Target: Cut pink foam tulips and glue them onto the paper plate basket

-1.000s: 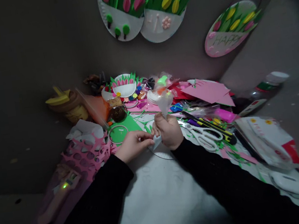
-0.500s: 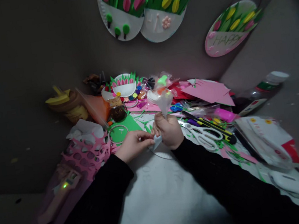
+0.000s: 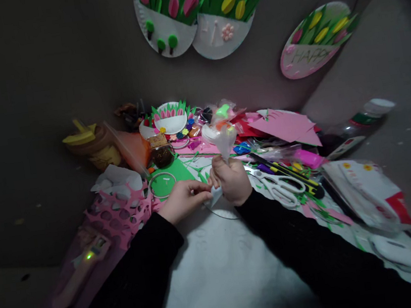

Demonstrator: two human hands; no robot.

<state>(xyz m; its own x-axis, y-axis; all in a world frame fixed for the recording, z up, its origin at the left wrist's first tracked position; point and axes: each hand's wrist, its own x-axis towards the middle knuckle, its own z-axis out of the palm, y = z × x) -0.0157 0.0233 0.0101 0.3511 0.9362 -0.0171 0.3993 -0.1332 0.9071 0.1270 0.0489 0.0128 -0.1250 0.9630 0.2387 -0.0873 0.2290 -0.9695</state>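
Note:
My right hand [image 3: 233, 180] is closed in a fist around a translucent plastic bag, shaped like a piping bag [image 3: 225, 141]. Its wide, crumpled end sticks up above the fist, and a whitish lower part shows below. From the left, my left hand [image 3: 186, 197] pinches at this lower end, thumb and fingers together; the exact grip is partly hidden. Under both hands lies a round white disc [image 3: 226, 212] with green grass-like pieces at its far side. White-handled scissors [image 3: 283, 189] rest just right of my right hand.
Left are a glue gun [image 3: 87, 265] with a lit green light, pink punched sheet [image 3: 122, 211] and a hoop [image 3: 164, 196] on green sheet. Right are a cutter knife [image 3: 301, 179], plastic packets [image 3: 367, 192] and a bottle [image 3: 367, 118]. Decorated paper plates [image 3: 226, 44] hang on the wall.
Both hands keep the same grip and place on the bag. Only a very slight shift of the whole view shows.

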